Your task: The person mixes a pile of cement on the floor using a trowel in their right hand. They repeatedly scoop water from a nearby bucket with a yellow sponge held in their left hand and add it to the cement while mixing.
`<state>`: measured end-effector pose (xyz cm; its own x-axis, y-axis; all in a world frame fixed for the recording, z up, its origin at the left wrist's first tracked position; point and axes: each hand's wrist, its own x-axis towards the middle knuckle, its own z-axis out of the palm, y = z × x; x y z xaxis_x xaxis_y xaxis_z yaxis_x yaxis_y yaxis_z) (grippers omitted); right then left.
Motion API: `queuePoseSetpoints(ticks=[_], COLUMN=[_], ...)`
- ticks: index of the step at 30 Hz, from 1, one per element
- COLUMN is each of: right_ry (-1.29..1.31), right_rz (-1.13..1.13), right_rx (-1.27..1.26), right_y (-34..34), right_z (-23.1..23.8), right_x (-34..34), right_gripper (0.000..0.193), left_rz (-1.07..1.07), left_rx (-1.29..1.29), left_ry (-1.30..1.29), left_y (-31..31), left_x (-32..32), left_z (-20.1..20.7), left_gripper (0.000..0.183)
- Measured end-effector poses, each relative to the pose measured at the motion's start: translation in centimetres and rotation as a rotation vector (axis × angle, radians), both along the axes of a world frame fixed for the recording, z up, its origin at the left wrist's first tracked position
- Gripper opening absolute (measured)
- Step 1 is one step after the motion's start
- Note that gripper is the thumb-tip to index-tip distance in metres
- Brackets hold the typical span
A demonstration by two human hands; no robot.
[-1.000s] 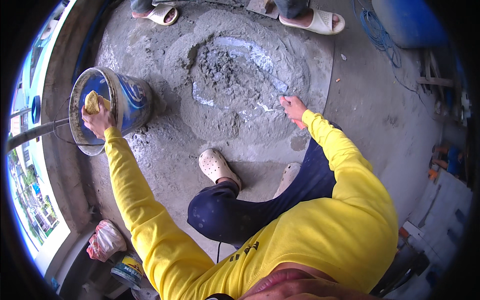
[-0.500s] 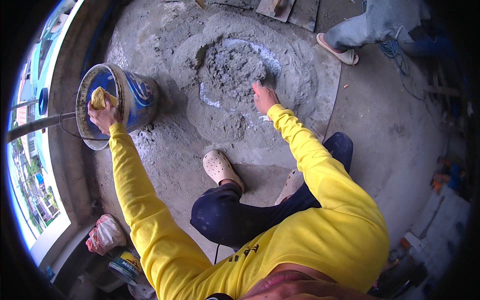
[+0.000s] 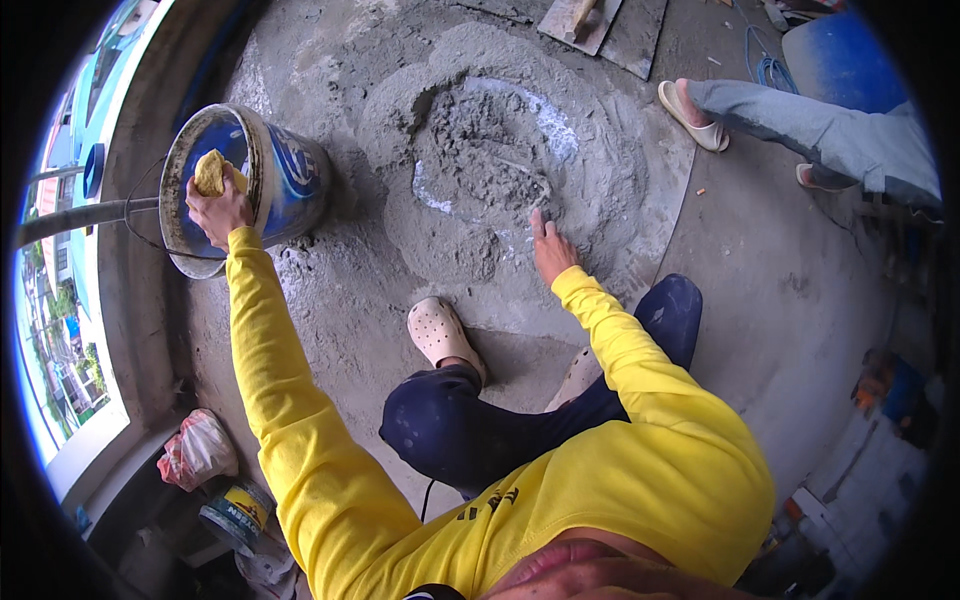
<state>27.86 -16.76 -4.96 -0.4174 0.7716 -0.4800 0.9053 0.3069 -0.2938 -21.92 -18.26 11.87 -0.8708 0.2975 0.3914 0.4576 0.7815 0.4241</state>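
Observation:
My left hand (image 3: 220, 213) is closed around a yellow sponge (image 3: 211, 173) over the mouth of a blue bucket (image 3: 300, 180). The bucket is tipped on its side, its rim crusted with grey. My right hand (image 3: 555, 252) is closed on a trowel at the near right part of a wet mortar heap (image 3: 470, 245). Its mortar-smeared blade is hard to tell from the mix, and my fingers cover the handle. White powder (image 3: 556, 130) shows in the hollow of the heap.
Another person's leg (image 3: 770, 112) in grey trousers and a sandal stands at the far right, near a blue drum (image 3: 845, 60). Boards (image 3: 605, 30) lie at the far edge. A plastic bag (image 3: 200, 448) and a paint pail (image 3: 238, 515) are at near left, below a window opening.
My right hand has drawn nearer to me, pulling the trowel through the mortar. My left hand still holds the sponge at the bucket. The other person's leg has shifted right.

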Motion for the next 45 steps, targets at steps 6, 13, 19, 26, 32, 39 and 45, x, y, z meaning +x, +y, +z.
queuePoseSetpoints(ticks=[6, 13, 19, 26, 32, 39, 45], right_ry=[0.323, 0.044, 0.381, 0.695, 0.758, 0.839, 0.931], right_rz=[-0.026, -0.158, -0.17, -0.647, -0.776, -0.893, -0.827], right_rx=[0.012, -0.001, -0.427, -0.93, -0.91, -1.059, -1.066], right_y=[6.3, 9.9, 8.7, 8.3, 8.1, 6.8, 7.1], right_z=[1.9, 8.1, 4.1, 0.1, -1.6, 1.1, 4.5], right_x=[1.3, 7.1, 2.8, -13.5, -12.9, -5.8, -9.8], right_gripper=[0.053, 0.038, 0.039, 0.034, 0.035, 0.037, 0.034], left_rz=[-0.004, 0.035, 0.04, 0.027, 0.008, -0.008, 0.052], left_rx=[0.014, 0.032, -0.016, -0.016, 0.016, 0.041, 0.02], left_ry=[-0.013, -0.071, -0.089, -0.098, -0.086, -0.045, -0.064], left_y=[0.6, 0.3, -0.1, 1.2, 0.3, -0.1, -0.9], left_x=[-0.1, 0.1, 0.4, 0.9, 0.2, -0.4, 0.1], left_z=[-0.2, 0.3, 0.6, 0.9, 0.5, -0.2, 0.9], left_gripper=[0.072, 0.077, 0.072, 0.07, 0.073, 0.072, 0.07])
